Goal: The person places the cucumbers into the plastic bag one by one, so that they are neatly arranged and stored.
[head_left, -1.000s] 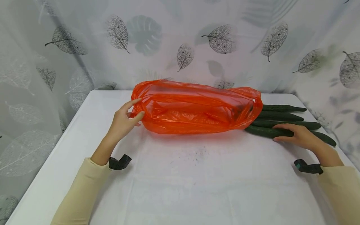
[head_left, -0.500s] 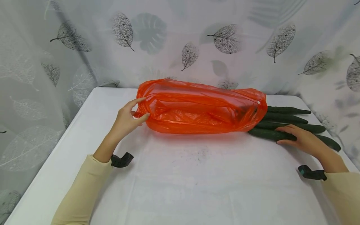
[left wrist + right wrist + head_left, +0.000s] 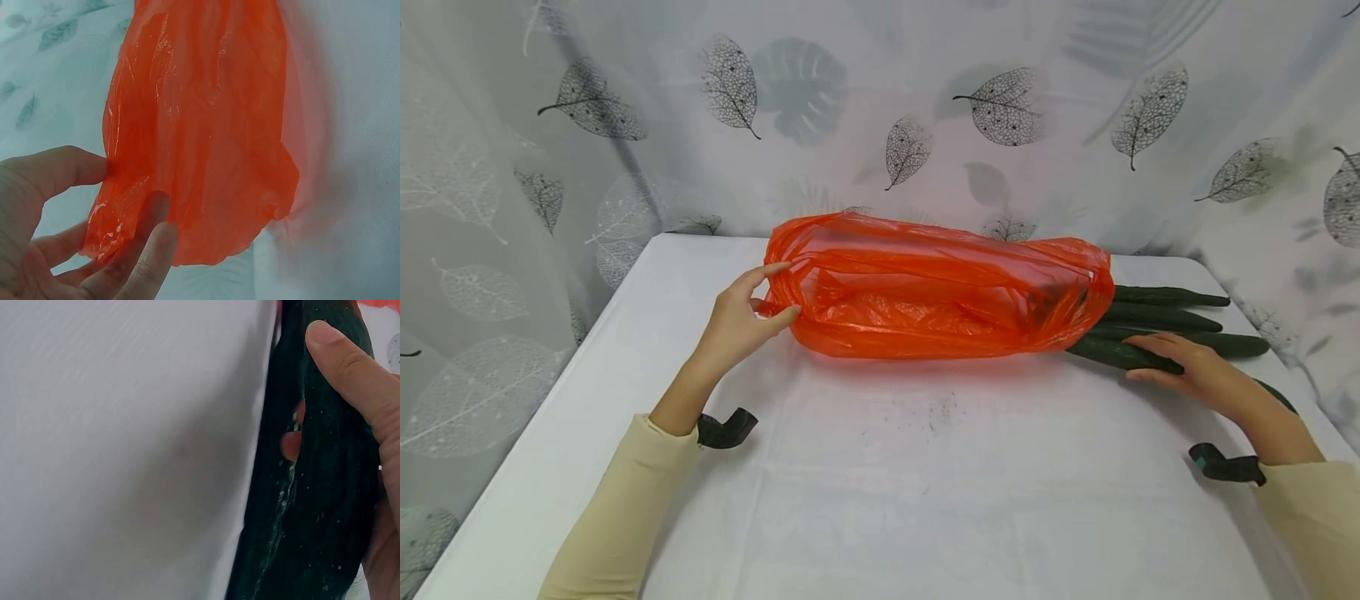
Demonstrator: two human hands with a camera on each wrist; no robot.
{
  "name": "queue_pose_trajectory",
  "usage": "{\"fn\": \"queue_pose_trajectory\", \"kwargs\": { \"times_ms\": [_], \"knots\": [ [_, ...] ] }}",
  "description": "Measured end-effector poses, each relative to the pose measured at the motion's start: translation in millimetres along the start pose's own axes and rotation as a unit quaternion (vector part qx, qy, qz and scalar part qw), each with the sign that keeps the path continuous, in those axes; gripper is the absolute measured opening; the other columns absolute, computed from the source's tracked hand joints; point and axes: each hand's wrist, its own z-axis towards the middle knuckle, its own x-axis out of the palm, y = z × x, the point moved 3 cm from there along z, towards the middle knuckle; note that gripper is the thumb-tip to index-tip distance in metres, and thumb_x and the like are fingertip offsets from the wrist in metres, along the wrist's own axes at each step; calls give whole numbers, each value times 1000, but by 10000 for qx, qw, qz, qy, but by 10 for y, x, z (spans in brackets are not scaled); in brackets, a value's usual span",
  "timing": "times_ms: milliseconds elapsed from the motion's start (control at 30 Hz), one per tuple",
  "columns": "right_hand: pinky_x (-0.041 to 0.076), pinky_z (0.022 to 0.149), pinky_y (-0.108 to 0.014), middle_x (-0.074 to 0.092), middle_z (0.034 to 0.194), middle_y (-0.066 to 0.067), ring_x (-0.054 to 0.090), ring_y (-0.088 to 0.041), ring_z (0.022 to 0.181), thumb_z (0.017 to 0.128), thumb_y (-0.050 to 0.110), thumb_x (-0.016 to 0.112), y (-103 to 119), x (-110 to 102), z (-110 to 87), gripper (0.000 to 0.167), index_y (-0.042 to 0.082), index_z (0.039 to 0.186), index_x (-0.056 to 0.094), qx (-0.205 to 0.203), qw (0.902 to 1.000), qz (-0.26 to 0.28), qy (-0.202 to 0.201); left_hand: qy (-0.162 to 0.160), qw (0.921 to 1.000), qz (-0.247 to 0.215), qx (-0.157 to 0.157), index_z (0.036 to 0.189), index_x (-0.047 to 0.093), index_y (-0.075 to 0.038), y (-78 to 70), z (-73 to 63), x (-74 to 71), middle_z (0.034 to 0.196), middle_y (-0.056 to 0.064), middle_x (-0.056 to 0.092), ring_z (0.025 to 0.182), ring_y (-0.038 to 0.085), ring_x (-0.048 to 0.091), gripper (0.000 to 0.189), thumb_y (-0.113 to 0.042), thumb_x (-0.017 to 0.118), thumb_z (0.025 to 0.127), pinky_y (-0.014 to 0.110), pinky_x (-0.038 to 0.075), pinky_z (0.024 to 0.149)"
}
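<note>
A red plastic bag (image 3: 925,325) lies lengthwise across the back of the table, with its mouth at the right end. My left hand (image 3: 733,321) holds the bag's left end, the fingers curved about its crumpled edge; in the left wrist view the fingertips (image 3: 164,240) are against the plastic. Several dark green cucumbers (image 3: 1161,317) lie side by side at the mouth, their left ends inside or behind the bag. My right hand (image 3: 1213,379) grips the nearest cucumber (image 3: 331,475), with the thumb along one side and fingertips showing on the other.
The white table (image 3: 917,492) stretches out in front of the bag. A leaf-printed sheet (image 3: 865,100) hangs close behind the table and at both sides. Black wrist cameras (image 3: 727,429) sit on both wrists.
My right hand has shifted slightly left with the nearest cucumber, whose right end is now mostly behind the wrist. The left hand stays at the bag. The head view has shifted slightly.
</note>
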Motion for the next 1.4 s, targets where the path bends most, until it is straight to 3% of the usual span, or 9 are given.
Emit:
{"fn": "queue_pose_trajectory", "kwargs": {
  "times_ms": [133, 300, 633, 900, 1033, 1100, 1167, 1267, 1400],
  "knots": [
    [45, 83, -59, 64, 116, -26, 57, -44, 106, 74, 16, 83, 61, -28, 6, 54, -1, 120, 61, -329, 9988, -240, -263, -36, 10000, 62, 16, 142, 49, -9, -1, 0, -2, 148, 13, 43, 88, 32, 65, 56, -18, 69, 90, 24, 53, 70],
    [45, 84, -53, 67, 112, -19, 60, -38, 103, 73, 17, 83, 123, -47, -20, 55, 1, 121, 62, -506, 9976, -408, -220, -54, 9999, 97, 7, 141, 49, -8, -8, -3, 0, 147, 14, 43, 88, 32, 65, 56, -18, 69, 90, 28, 55, 72],
    [44, 84, -65, 61, 118, -29, 57, -48, 107, 81, 27, 79, 176, -67, -71, 52, 0, 123, 62, -67, 9999, -23, 128, -72, 9998, 163, -7, 141, 49, -7, -13, -1, 2, 147, 14, 44, 86, 32, 65, 56, -18, 68, 90, 31, 55, 73],
    [54, 74, -38, 71, 104, -12, 64, -17, 88, 71, 25, 87, 262, -117, -57, 45, 4, 107, 71, -348, 9981, -247, -434, -108, 9999, 133, 19, 140, 49, -6, 0, -4, 4, 146, 15, 44, 86, 32, 65, 55, -18, 69, 90, 27, 54, 71],
    [56, 73, -43, 72, 102, -14, 63, -12, 86, 69, 23, 88, 278, -110, -75, 45, 3, 106, 71, -344, 9982, -140, -471, -92, 9999, 106, 46, 141, 49, -6, 14, -5, 10, 146, 15, 44, 87, 32, 65, 56, -18, 69, 90, 26, 53, 70],
    [56, 75, -34, 72, 99, -13, 62, -9, 85, 68, 22, 88, 289, -106, -92, 45, 2, 104, 72, -409, 9978, -82, -511, -73, 9999, 98, 35, 141, 49, -7, 10, -6, 17, 147, 15, 44, 88, 32, 65, 56, -18, 69, 90, 28, 54, 71],
    [53, 77, -19, 73, 97, -11, 63, -7, 85, 65, 22, 90, 305, -105, -110, 45, 3, 102, 72, -502, 9970, -44, -586, -57, 9999, 92, 24, 141, 49, -7, 1, -4, 24, 147, 15, 43, 88, 32, 65, 56, -18, 69, 90, 29, 55, 72],
    [37, 77, 1, 73, 93, -5, 60, 2, 83, 62, 21, 91, 344, -105, -136, 44, 6, 99, 74, -726, 9945, -22, -749, -56, 10000, 79, 22, 141, 49, -7, -13, -3, 32, 146, 15, 44, 88, 32, 65, 56, -18, 69, 90, 31, 55, 73],
    [39, 77, -1, 72, 92, -1, 61, 1, 82, 60, 20, 92, 386, -103, -153, 43, 9, 98, 74, -882, 9936, 33, -704, -59, 9999, 88, 33, 141, 49, -6, -16, -5, 37, 146, 15, 44, 88, 32, 65, 56, -18, 69, 90, 31, 56, 73]
  ]
}}
